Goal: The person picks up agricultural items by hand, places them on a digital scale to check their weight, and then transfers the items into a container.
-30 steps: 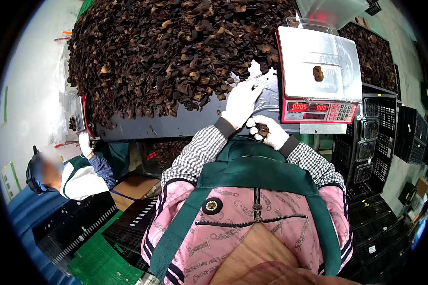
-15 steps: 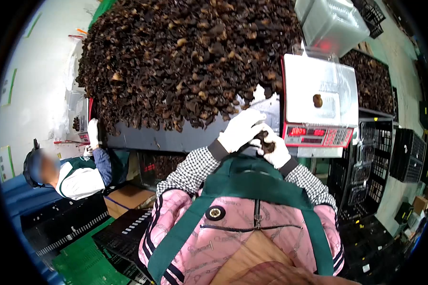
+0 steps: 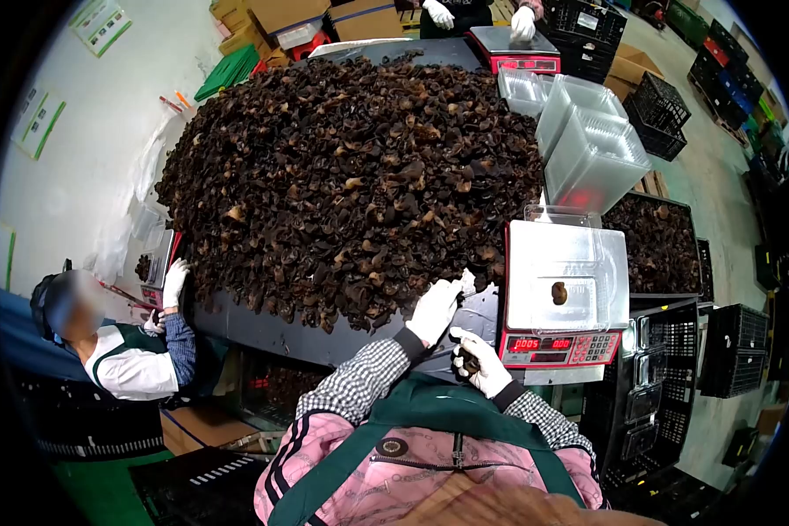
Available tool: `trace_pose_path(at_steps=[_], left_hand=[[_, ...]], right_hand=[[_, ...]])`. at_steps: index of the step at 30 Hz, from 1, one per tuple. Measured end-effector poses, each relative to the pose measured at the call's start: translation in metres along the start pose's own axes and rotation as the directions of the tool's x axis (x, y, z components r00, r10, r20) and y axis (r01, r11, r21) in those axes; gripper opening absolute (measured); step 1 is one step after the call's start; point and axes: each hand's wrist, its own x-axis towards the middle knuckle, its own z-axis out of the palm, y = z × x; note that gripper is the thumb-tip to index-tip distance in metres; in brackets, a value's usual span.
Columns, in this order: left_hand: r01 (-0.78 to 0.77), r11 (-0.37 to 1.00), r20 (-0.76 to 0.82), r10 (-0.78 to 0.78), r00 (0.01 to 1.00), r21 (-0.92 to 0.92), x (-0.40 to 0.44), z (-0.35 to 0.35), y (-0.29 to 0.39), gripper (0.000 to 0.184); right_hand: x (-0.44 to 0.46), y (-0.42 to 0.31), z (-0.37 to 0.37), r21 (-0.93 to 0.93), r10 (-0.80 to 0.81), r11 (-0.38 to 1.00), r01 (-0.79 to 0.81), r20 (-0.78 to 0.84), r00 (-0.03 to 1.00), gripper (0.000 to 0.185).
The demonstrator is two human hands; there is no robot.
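In the head view, my right hand [image 3: 485,366], in a white glove, is closed around dark wood ear mushrooms [image 3: 467,360] close to my apron. My left hand [image 3: 436,313], gloved too, is stretched out at the near edge of a large pile of wood ear mushrooms [image 3: 351,184], its fingers extended and nothing visible in them. To the right of my hands stands a red scale [image 3: 563,349] with a lit display. A clear plastic tray [image 3: 579,291] rests on its plate, with a single brown mushroom piece [image 3: 559,293] in it.
Stacked clear trays [image 3: 598,158] stand behind the scale. A crate of mushrooms [image 3: 653,241] and black crates [image 3: 735,329] are at the right. A co-worker [image 3: 136,355] works on the left; another person's gloved hands [image 3: 523,24] are at a far scale [image 3: 515,51].
My hands have parted: the left has moved away from the right, to the pile's edge. The right still holds dark mushrooms. The view has tilted up, showing the table's far end.
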Motion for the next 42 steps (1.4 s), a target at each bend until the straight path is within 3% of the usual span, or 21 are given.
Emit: trace_pose_path(at_steps=[1, 4, 9, 12, 15, 19, 20, 21, 23, 24, 25, 27, 29, 32, 33, 34, 35, 37, 38, 39, 42], left_hand=[[-0.008, 0.996, -0.048, 0.003, 0.999, -0.089, -0.003, -0.011, 0.007, 0.031], [0.079, 0.947, 0.016, -0.078, 0.997, -0.313, -0.014, -0.031, 0.019, 0.027], [0.219, 0.88, 0.272, -0.107, 0.956, -0.422, -0.038, -0.06, 0.034, 0.03], [0.144, 0.913, 0.243, -0.051, 0.969, -0.382, -0.047, -0.06, 0.034, 0.043], [0.375, 0.819, 0.277, -0.275, 0.921, -0.434, -0.051, -0.062, 0.044, 0.053], [0.61, 0.613, 0.454, -0.414, 0.789, -0.502, -0.056, -0.057, 0.035, 0.061], [0.508, 0.411, 0.379, -0.357, 0.853, -0.757, -0.066, -0.039, 0.019, 0.061], [0.48, 0.323, 0.376, -0.333, 0.865, -0.816, -0.061, -0.044, 0.024, 0.057], [0.579, 0.385, 0.495, -0.302, 0.815, -0.719, -0.057, -0.059, 0.016, 0.044], [0.591, 0.294, 0.494, -0.342, 0.799, -0.751, -0.058, -0.056, 0.013, 0.037], [0.5, -0.073, 0.493, -0.333, 0.803, -0.863, -0.062, -0.051, 0.011, 0.036], [0.474, -0.174, 0.505, -0.31, 0.805, -0.863, -0.058, -0.053, 0.009, 0.036], [0.475, -0.152, 0.496, -0.368, 0.787, -0.867, -0.048, -0.066, 0.028, 0.029], [0.518, -0.176, 0.545, -0.345, 0.764, -0.837, -0.041, -0.062, 0.03, 0.031], [0.538, -0.163, 0.558, -0.342, 0.756, -0.827, -0.038, -0.062, 0.033, 0.03], [0.541, -0.152, 0.556, -0.355, 0.751, -0.827, -0.033, -0.065, 0.043, 0.029], [0.561, -0.148, 0.576, -0.32, 0.752, -0.814, -0.03, -0.06, 0.04, 0.03], [0.517, -0.154, 0.539, -0.261, 0.801, -0.842, -0.026, -0.053, 0.048, 0.032], [0.526, -0.156, 0.549, -0.258, 0.795, -0.836, -0.022, -0.049, 0.052, 0.036], [0.567, -0.201, 0.601, -0.237, 0.763, -0.799, -0.015, -0.051, 0.058, 0.048], [0.589, -0.192, 0.62, -0.26, 0.74, -0.785, -0.008, -0.039, 0.063, 0.047]], right_hand=[[-0.001, -0.002, 0.003, 0.005, -0.013, 1.0, 0.013, 0.005, 1.0, 0.034], [0.001, -0.006, 0.013, -0.012, -0.051, 0.999, 0.051, -0.01, 0.999, 0.036], [0.001, -0.015, 0.034, -0.043, -0.136, 0.989, 0.141, 0.093, 0.986, 0.035], [0.004, -0.014, 0.031, -0.103, -0.095, 0.989, 0.104, 0.087, 0.992, 0.035], [0.009, -0.015, 0.027, -0.136, -0.095, 0.986, 0.101, 0.052, 0.994, 0.031], [0.011, -0.015, 0.029, -0.112, -0.162, 0.981, 0.157, -0.032, 0.986, 0.026], [0.013, -0.014, 0.025, -0.111, -0.166, 0.981, 0.161, -0.041, 0.985, 0.026], [0.014, -0.012, 0.023, -0.11, -0.169, 0.981, 0.163, -0.05, 0.984, 0.025], [0.006, -0.019, 0.036, -0.097, -0.218, 0.972, 0.213, -0.05, 0.975, 0.021], [0.002, -0.023, 0.041, -0.122, -0.254, 0.961, 0.248, -0.037, 0.967, 0.021], [-0.004, -0.026, 0.046, -0.138, -0.288, 0.95, 0.28, -0.038, 0.957, 0.02], [-0.018, -0.04, 0.062, -0.187, -0.312, 0.937, 0.294, -0.075, 0.947, 0.019], [-0.033, -0.054, 0.067, -0.27, -0.404, 0.889, 0.369, -0.085, 0.911, 0.019], [-0.072, -0.098, 0.074, -0.475, -0.546, 0.78, 0.407, -0.2, 0.813, 0.022], [-0.071, -0.108, 0.056, -0.57, -0.737, 0.605, 0.556, -0.137, 0.661, 0.02], [-0.081, -0.124, 0.063, -0.496, -0.8, 0.584, 0.643, -0.22, 0.558, 0.019], [-0.088, -0.137, 0.053, -0.544, -0.84, 0.528, 0.652, -0.22, 0.497, 0.019], [-0.089, -0.162, 0.023, -0.696, -0.917, 0.349, 0.627, -0.118, 0.38, 0.021], [-0.084, -0.173, -0.002, -0.813, -0.941, 0.253, 0.525, -0.081, 0.327, 0.023], [-0.08, -0.18, -0.015, -0.846, -0.953, 0.2, 0.494, -0.05, 0.299, 0.026], [-0.07, -0.189, -0.035, -0.929, -0.949, -0.031, 0.368, 0.143, 0.282, 0.031]])
